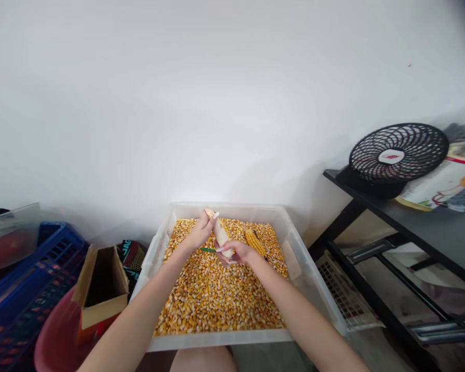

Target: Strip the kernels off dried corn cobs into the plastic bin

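1. Pale and almost bare, the stripped cob (pixel 220 235) sits between both hands above the clear plastic bin (pixel 294 243) of loose kernels (pixel 213 294). The left hand (pixel 201 230) pinches its upper end, fingers (pixel 213 217) closed round the tip; the right hand (pixel 238 253) cups its lower end, fingers curled under it.
2. A thin green-handled tool (pixel 208 250) pokes out to the left of the right fingers, just below the left palm — which hand holds it I cannot tell.
3. The cob's long axis runs slantwise: its tip points up and away, toward the far left rim, and its base points down toward the right palm.
4. Risk, as I judge it: the tool lies close under the left wrist, so a slip off the hard cob could jab skin.
5. Kernels prised loose could spring over the low rim — the cardboard box (pixel 101 289) and blue crate (pixel 31 289) stand just beside it.
6. An unshelled yellow cob (pixel 255 243) lies on the kernels just beyond the right fingers.
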The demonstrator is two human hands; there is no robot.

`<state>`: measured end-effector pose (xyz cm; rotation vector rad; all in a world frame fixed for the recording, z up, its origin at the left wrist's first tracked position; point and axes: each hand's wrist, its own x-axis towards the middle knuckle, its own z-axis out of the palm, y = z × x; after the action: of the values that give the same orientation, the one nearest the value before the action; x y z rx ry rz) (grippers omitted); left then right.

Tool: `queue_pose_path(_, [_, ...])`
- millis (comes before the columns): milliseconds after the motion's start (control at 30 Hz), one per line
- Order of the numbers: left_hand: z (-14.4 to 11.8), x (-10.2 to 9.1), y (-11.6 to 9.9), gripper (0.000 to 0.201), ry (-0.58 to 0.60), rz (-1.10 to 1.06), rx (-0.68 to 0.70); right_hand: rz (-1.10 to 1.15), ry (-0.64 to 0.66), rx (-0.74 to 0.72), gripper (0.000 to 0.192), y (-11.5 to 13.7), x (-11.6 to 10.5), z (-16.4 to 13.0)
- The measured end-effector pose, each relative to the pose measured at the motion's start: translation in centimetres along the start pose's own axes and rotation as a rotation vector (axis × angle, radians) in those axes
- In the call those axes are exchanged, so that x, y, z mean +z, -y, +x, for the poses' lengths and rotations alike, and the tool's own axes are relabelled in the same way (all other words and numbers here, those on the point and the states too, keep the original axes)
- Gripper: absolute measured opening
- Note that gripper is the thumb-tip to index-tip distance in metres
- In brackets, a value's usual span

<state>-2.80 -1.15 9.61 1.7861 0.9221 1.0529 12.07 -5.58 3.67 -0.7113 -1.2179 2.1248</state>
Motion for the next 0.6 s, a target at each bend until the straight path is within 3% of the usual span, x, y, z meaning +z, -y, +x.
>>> queue_pose_path(67, [0.0,-0.1,-0.2,0.032,0.006,-0.027,0.006,0.009,0.010,0.003,0.018,0.4,0.1,-0.5])
queue_pose_path(133, [0.1,-0.4,-0.1,0.031,0.001,-0.043,0.017,-0.030,-0.060,-0.007,0.018,0.8,0.3,-0.6])
queue_pose_path(300, [0.7,-1.6,0.8,0.044,-0.147,-0.012,-0.050,-0.215,-0.494,-0.172,0.024,1.3,0.9,0.6])
queue_pose_path(367, [0.9,-1.8,0.9,0.051,-0.152,-0.029,-0.089,-0.265,-0.620,-0.216,0.024,1.3,0.9,1.0])
queue_pose_path(467, [1.0,-1.5,0.7,0.051,-0.113,-0.093,-0.133,-0.367,-0.698,-0.200,0.027,1.1,0.6,1.2])
queue_pose_path(600, [0.9,-1.1,0.4,0.045,-0.104,-0.065,-0.114,-0.463,-0.695,-0.149,0.031,0.6,0.4,1.3])
